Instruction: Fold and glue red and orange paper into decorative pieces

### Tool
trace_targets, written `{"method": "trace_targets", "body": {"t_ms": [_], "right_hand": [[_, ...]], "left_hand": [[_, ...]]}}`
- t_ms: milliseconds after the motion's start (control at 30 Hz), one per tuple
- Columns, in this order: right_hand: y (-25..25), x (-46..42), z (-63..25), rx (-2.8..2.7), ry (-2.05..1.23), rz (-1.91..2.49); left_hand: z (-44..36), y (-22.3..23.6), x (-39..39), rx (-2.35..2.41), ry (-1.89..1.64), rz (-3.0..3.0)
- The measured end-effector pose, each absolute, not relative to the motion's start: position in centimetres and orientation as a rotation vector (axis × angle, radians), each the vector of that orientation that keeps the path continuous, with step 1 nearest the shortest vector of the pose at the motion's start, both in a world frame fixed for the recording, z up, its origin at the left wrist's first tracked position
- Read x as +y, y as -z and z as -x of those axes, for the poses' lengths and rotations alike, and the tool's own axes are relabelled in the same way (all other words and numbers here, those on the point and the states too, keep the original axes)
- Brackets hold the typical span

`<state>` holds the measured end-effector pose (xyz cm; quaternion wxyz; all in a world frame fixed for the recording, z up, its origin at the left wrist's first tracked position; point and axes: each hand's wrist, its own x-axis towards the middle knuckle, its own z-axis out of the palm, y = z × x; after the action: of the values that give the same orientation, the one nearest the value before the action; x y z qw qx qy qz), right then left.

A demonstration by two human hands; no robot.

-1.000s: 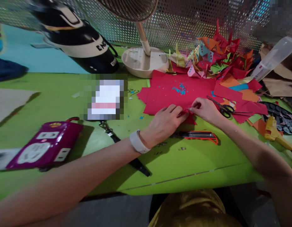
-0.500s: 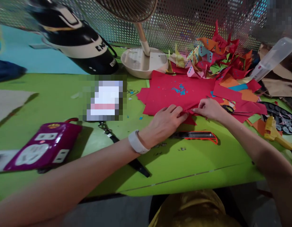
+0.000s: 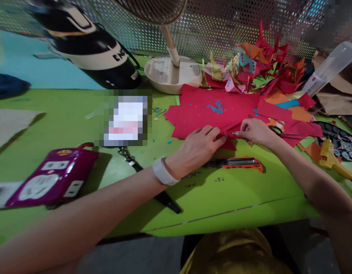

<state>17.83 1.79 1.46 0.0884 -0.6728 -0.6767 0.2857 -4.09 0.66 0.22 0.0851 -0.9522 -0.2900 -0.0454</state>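
Touching red paper (image 3: 198, 120), left hand (image 3: 197, 149), right hand (image 3: 254, 131), bottle (image 3: 97, 58) lettered perhaps "ENG"

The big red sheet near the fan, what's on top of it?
Small blue bits lie scattered on the red sheet. Your left hand covers part of its near edge, so anything beneath that hand can't be seen.

One box cutter (image 3: 241, 163), one pair of scissors (image 3: 275, 126), one glue gun (image 3: 330, 158), one fan (image 3: 172, 53) spotted! One drinking bottle (image 3: 93, 57), one clear plastic bottle (image 3: 330, 70) logged; overlapped red sheets (image 3: 193, 118) can't be tallied.
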Motion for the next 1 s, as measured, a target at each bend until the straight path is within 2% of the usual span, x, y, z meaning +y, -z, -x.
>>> {"method": "trace_targets", "body": {"t_ms": [200, 467, 1000], "right_hand": [[-2.3, 1.7, -17.9, -1.96, -1.012, 1.99], [-1.6, 2.1, -18.1, -1.978, -0.992, 1.975], [-2.4, 1.8, -18.2, -1.717, -1.284, 1.903]], "left_hand": [[4.3, 0.4, 0.9, -0.874, 0.155, 2.807], [4.4, 1.3, 1.3, -0.819, 0.365, 2.928], [4.3, 1.2, 1.5, -0.729, 0.33, 2.978]]}}
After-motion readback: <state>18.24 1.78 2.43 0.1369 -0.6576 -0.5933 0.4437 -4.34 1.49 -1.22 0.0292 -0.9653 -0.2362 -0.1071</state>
